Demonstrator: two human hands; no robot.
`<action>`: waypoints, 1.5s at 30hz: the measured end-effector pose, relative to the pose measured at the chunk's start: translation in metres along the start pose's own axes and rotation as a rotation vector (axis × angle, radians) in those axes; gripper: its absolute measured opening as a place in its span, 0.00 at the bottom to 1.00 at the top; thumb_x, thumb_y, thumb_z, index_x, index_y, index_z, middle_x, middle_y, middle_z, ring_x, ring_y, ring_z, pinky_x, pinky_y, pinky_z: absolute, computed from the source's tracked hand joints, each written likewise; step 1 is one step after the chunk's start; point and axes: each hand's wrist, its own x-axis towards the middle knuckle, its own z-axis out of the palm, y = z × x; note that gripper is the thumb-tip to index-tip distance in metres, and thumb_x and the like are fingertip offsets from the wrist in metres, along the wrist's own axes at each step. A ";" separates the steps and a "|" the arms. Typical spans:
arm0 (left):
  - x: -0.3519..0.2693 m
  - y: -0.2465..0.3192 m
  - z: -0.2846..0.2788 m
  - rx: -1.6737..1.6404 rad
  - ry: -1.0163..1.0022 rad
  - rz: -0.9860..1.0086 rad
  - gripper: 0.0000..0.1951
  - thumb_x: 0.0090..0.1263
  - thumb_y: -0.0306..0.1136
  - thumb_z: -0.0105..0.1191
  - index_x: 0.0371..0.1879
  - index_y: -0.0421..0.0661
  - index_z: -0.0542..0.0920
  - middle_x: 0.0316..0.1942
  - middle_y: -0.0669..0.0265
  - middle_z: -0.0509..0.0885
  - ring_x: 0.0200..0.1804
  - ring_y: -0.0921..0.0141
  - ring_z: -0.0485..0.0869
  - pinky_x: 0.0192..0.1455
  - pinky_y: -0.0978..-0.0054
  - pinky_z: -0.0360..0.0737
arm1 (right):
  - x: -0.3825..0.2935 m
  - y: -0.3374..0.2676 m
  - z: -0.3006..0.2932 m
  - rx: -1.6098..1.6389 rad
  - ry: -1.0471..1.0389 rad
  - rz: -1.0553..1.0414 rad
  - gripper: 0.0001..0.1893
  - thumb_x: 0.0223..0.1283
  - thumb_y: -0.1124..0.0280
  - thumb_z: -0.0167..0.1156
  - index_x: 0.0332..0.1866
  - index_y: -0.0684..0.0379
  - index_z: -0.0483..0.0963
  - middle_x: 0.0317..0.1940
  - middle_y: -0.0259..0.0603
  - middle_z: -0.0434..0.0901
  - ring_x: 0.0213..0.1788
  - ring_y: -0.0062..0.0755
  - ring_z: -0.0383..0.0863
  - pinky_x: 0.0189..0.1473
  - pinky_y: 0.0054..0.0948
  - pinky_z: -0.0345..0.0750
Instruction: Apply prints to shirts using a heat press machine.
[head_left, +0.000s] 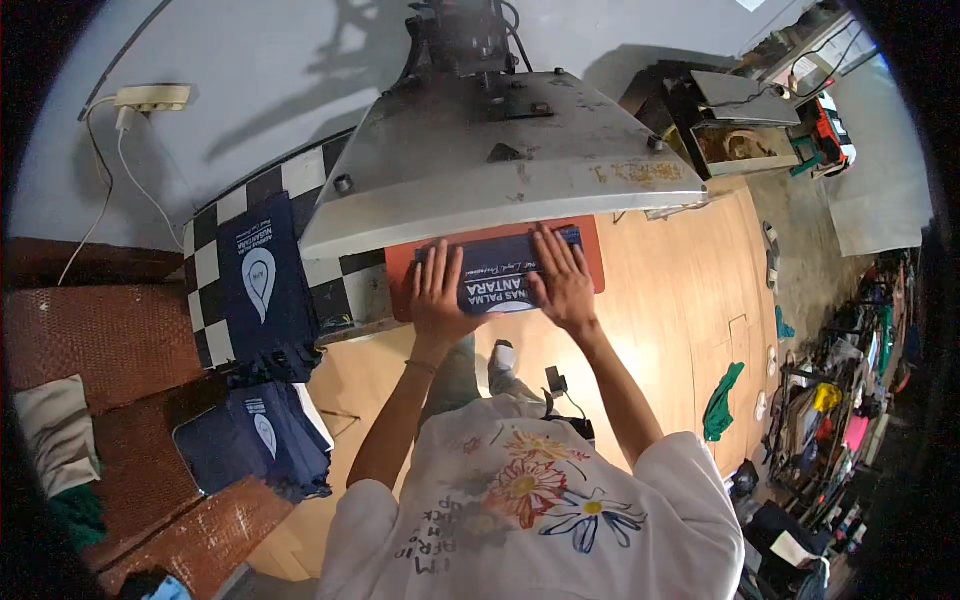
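A navy printed fabric piece (495, 262) lies on a red pad (592, 255) under the front edge of a grey metal heat press head (510, 150). On its left end rests my left hand (441, 289), palm down, fingers pointing away from me. My right hand (562, 281) lies flat on the right end, fingers slightly spread. Neither hand is closed around the cloth. The far part of the pad is hidden beneath the press. To the left, a stack of navy printed fabric (262, 277) sits on a black-and-white checkered surface (217, 341).
More navy printed cloths (277, 435) hang lower left, by brown woven-textured furniture (97, 337). A power strip (154, 97) is on the wall. Green cloth (724, 401) lies on the wooden floor (660, 300). Cluttered items (832, 412) line the right side.
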 end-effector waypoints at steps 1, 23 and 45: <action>0.000 -0.004 -0.005 0.025 -0.024 0.018 0.66 0.46 0.80 0.64 0.78 0.38 0.65 0.81 0.50 0.61 0.81 0.50 0.61 0.82 0.43 0.53 | -0.003 0.008 -0.006 -0.011 -0.005 0.023 0.35 0.77 0.51 0.47 0.83 0.56 0.56 0.84 0.42 0.56 0.84 0.45 0.55 0.82 0.48 0.51; -0.034 0.057 -0.029 -0.140 0.172 0.127 0.23 0.78 0.35 0.53 0.70 0.42 0.75 0.75 0.54 0.70 0.75 0.49 0.69 0.76 0.51 0.65 | -0.065 0.002 -0.029 0.207 0.234 -0.058 0.27 0.72 0.69 0.56 0.75 0.62 0.67 0.81 0.52 0.59 0.84 0.54 0.54 0.80 0.53 0.57; 0.009 0.067 -0.165 -0.533 0.139 0.130 0.10 0.72 0.24 0.59 0.50 0.41 0.84 0.50 0.52 0.86 0.54 0.52 0.85 0.57 0.59 0.81 | 0.275 -0.165 -0.338 0.185 0.996 -0.448 0.21 0.63 0.54 0.67 0.51 0.60 0.78 0.46 0.44 0.82 0.52 0.45 0.81 0.48 0.40 0.80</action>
